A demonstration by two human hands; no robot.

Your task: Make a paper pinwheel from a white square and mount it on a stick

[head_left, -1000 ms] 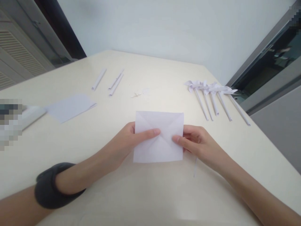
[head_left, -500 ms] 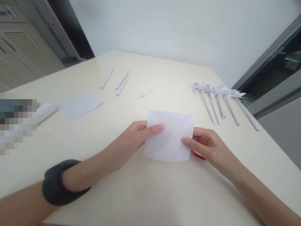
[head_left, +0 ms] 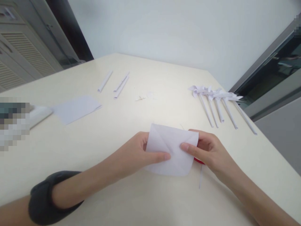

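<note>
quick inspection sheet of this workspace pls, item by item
surface: cream table, smooth, lit from above
job's things: creased white paper sheet held just above the table by both hands; a red object peeks out under its right edge, too hidden to identify
clutter: five paper pinwheels on rolled sticks at the right; three rolled paper sticks at the far left; folded sheet at the left; paper scraps mid-table; thin paper strip near the right hand
grippers: left hand and right hand each pinch the sheet, thumbs on top
cables: nothing seen
surroundings: pale wall, louvred cabinet at the left, dark window at the right
</note>
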